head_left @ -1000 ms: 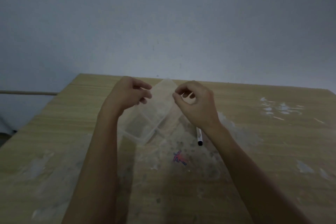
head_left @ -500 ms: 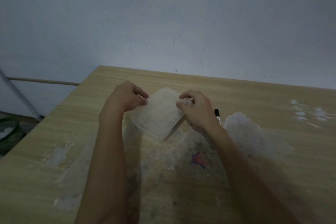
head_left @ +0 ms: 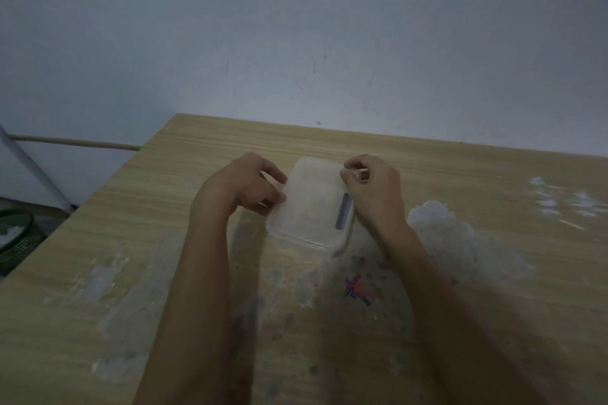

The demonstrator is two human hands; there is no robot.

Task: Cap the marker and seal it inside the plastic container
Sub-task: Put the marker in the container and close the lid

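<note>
A translucent plastic container [head_left: 309,207] lies on the wooden table [head_left: 493,194] with its lid flat on top. My left hand [head_left: 246,186] grips its left edge, thumb and fingers curled around the rim. At the far right corner my right hand [head_left: 375,189] pinches the rim, with a small pale piece [head_left: 359,173] showing between the fingertips. A dark strip [head_left: 343,214] shows along the container's right side; I cannot tell whether it is the marker or a latch. No marker is plainly visible on the table.
White scuffed patches [head_left: 441,233] cover the table right of the container, and a red and blue scribble [head_left: 357,291] sits near me. The table's left edge drops to the floor, where a dark basket [head_left: 13,233] stands. A grey wall rises behind.
The lid, held up open a second ago, now lies flat on the container. The marker that lay beside my right wrist no longer shows on the table. My view has shifted.
</note>
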